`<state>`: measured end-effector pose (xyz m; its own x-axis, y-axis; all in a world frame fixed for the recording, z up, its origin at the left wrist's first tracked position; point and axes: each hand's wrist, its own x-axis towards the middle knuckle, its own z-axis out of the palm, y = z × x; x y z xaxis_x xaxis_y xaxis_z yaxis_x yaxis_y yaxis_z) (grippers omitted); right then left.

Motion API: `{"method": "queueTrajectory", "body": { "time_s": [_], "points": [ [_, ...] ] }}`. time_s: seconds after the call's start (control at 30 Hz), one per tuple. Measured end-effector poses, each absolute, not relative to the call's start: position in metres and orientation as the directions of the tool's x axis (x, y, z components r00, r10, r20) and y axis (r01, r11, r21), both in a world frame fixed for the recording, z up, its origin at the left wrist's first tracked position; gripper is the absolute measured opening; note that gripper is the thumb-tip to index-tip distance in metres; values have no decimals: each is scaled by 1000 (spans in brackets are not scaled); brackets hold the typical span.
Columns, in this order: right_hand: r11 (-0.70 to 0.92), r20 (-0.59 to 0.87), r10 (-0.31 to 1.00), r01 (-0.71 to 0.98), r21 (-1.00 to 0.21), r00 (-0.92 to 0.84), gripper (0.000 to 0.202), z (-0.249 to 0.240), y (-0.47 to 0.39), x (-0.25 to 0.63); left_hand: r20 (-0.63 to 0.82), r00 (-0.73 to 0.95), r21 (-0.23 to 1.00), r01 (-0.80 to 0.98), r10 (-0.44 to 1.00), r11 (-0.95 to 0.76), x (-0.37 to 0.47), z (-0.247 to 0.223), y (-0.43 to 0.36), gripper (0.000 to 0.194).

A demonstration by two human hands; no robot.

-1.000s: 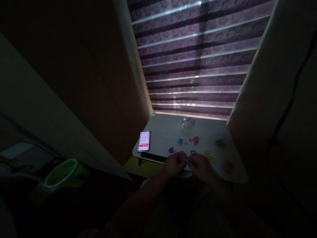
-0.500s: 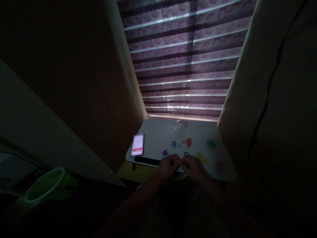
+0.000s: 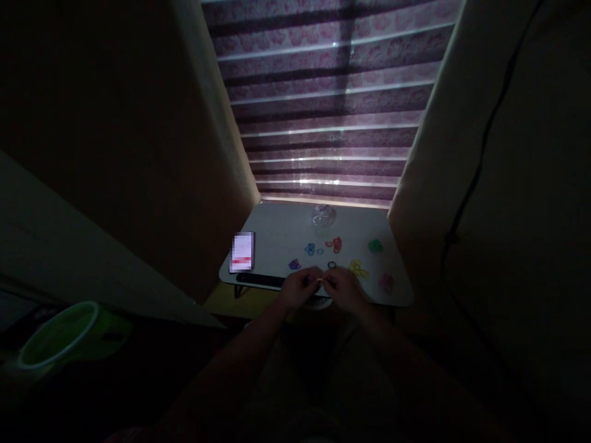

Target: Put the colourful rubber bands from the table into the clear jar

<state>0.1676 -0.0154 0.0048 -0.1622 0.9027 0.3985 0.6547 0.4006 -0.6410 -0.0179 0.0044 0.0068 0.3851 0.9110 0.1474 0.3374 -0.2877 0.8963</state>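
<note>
My left hand (image 3: pixel 298 289) and my right hand (image 3: pixel 344 288) meet over the front edge of the white table (image 3: pixel 277 227). Their fingers are pinched together on a small pale yellowish band (image 3: pixel 319 280) between them. Just beyond my hands lies a dark ring (image 3: pixel 332 264). Purple bands (image 3: pixel 294 264) are to the left, and blue bands (image 3: pixel 310 249) and red bands (image 3: pixel 337 245) sit farther back. Yellow bands (image 3: pixel 357 269) lie right of my right hand, with pink bands (image 3: pixel 386 283) and green bands (image 3: pixel 375 245) beyond them.
A clear round container (image 3: pixel 324 216) stands at the back of the table. A lit phone (image 3: pixel 242 252) lies at the left edge, near a black slot (image 3: pixel 261 280). A green bucket (image 3: pixel 60 338) is on the lower left, and a striped curtain (image 3: pixel 323 111) hangs behind.
The camera view has shifted, so the table and hands appear higher and farther left. Both hands stay together, with the pale band still between their fingers.
</note>
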Motion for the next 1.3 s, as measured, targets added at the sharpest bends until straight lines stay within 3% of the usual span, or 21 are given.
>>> {"method": "queueTrajectory", "body": {
  "time_s": [0.17,0.9,1.1,1.3],
  "points": [
    [392,397,906,651,-650,-149,11,4,-15,169,125,349,858,432,929,-278,-17,8,4,30],
    [378,394,911,637,-672,-125,9,3,-13,171,121,314,866,430,942,-255,-14,13,1,24],
    [346,364,925,637,-689,-108,10,4,-11,166,146,342,859,421,928,-290,-18,7,3,30],
    [296,299,946,704,-645,-123,12,28,-11,195,138,331,840,461,934,-287,-16,8,4,19]
  ]
}}
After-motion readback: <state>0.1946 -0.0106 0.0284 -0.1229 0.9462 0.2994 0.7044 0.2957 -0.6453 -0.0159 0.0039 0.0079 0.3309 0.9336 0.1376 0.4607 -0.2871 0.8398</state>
